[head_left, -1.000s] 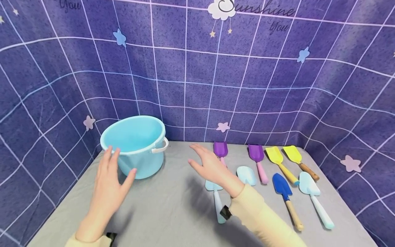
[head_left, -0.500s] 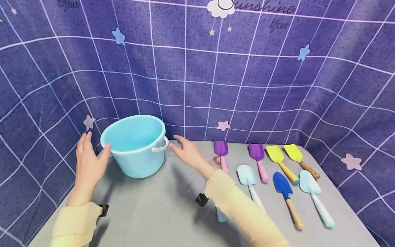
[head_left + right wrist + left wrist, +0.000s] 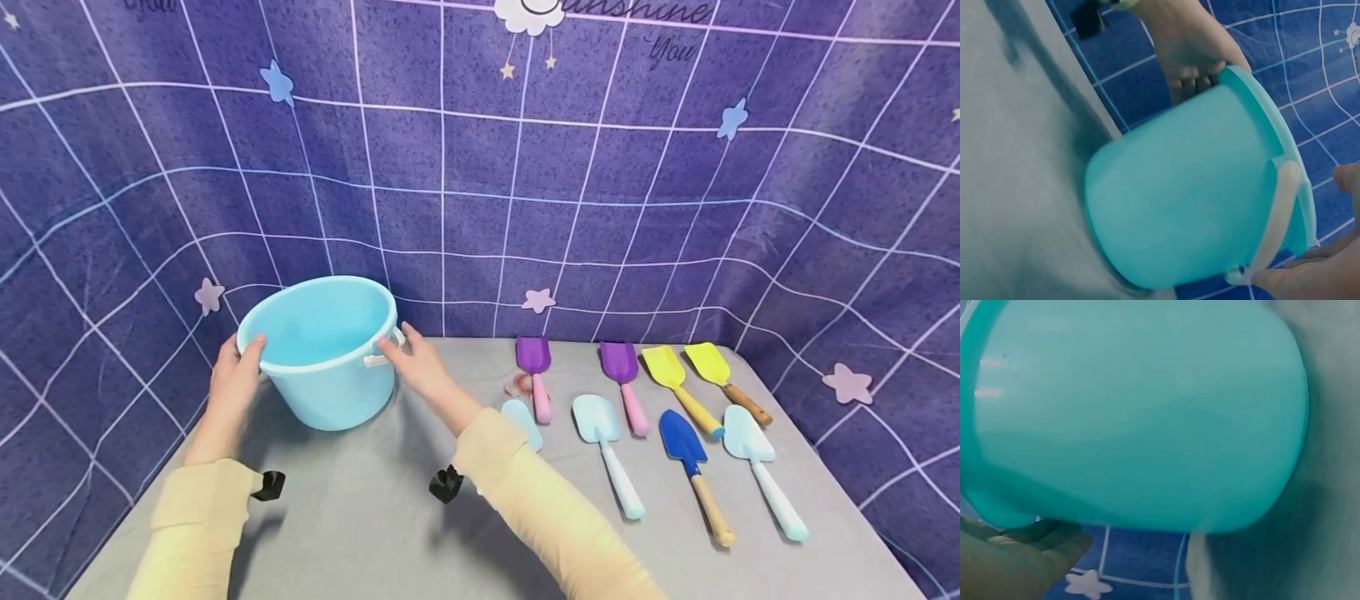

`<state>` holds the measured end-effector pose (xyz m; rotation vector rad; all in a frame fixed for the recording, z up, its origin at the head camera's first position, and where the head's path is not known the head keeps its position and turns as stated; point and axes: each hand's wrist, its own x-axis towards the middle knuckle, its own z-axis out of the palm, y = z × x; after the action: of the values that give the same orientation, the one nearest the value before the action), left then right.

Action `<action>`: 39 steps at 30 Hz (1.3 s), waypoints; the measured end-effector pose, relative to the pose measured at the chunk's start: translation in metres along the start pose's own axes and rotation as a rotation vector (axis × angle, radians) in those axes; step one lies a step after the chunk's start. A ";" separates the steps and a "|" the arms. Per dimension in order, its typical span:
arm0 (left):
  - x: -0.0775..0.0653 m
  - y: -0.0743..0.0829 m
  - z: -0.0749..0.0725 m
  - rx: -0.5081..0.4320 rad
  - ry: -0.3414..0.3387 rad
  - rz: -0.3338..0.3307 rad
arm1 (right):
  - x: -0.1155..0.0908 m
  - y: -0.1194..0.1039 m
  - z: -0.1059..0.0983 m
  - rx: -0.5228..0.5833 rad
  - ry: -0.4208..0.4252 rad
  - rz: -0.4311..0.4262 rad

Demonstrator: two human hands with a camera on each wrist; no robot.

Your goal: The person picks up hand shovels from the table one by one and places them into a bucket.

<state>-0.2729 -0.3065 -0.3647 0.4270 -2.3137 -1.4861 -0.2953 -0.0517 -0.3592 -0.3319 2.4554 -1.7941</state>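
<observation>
A light blue bucket (image 3: 333, 396) stands on the grey cloth at the left, its white handle (image 3: 377, 360) hanging on the right side. My left hand (image 3: 232, 383) grips the left rim, thumb over the edge; the right wrist view shows that hand (image 3: 1192, 47) with its fingers bent beneath the rim. On the other side my right hand (image 3: 427, 367) is at the handle. Seen from the right wrist, its fingers are against the lower end of the handle (image 3: 1277, 215), while the thumb (image 3: 1346, 177) stands off from the rim. The bucket's wall (image 3: 1147, 419) fills most of the left wrist view.
Right of the bucket lie purple shovels (image 3: 619, 364) with pink handles, yellow shovels (image 3: 663, 371), a blue trowel (image 3: 682, 437) and pale blue shovels (image 3: 597, 418). My right sleeve partly covers one pale blue shovel (image 3: 521, 421). A purple curtain (image 3: 480, 225) encloses the back and sides.
Both hands have moved to the bucket: the left onto its left rim, the right leftward from above the shovels to the handle. The bucket stays in place.
</observation>
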 end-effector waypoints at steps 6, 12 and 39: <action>0.000 0.000 0.010 -0.192 0.005 -0.100 | -0.001 0.005 0.012 -0.069 0.026 -0.061; -0.001 0.000 0.012 -0.230 0.004 -0.117 | -0.001 0.012 0.014 -0.084 0.015 -0.134; -0.028 0.027 0.007 -0.153 0.069 -0.062 | -0.010 -0.003 -0.016 -0.146 -0.003 -0.278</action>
<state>-0.2529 -0.2780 -0.3460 0.5032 -2.1342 -1.6371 -0.2885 -0.0356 -0.3516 -0.7189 2.6548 -1.7044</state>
